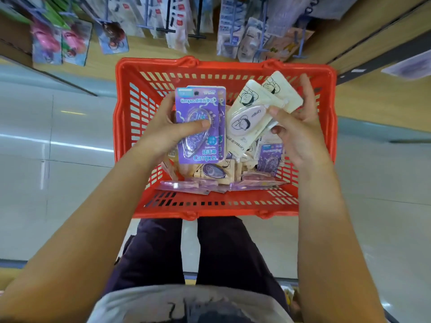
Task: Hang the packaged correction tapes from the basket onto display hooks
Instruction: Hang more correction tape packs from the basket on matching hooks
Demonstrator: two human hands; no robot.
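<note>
A red plastic basket (pixel 130 127) stands on the floor in front of me, holding several packaged correction tapes (pixel 217 173) in purple and cream. My left hand (pixel 168 129) grips a small stack of purple packs (pixel 198 127) above the basket, thumb across the front blister. My right hand (pixel 296 127) holds a fan of cream packs (pixel 251 110) with a cartoon figure, fingers behind and thumb in front. Display hooks (pixel 163 29) with hanging packs run along the top of the view.
A wooden display board (pixel 144 50) carries several hanging packaged goods: pink items (pixel 46 43) at the left, white packs (pixel 233 40) at the right. Wooden shelving (pixel 373 43) rises at the right. Glossy grey floor lies to the left. My legs are just behind the basket.
</note>
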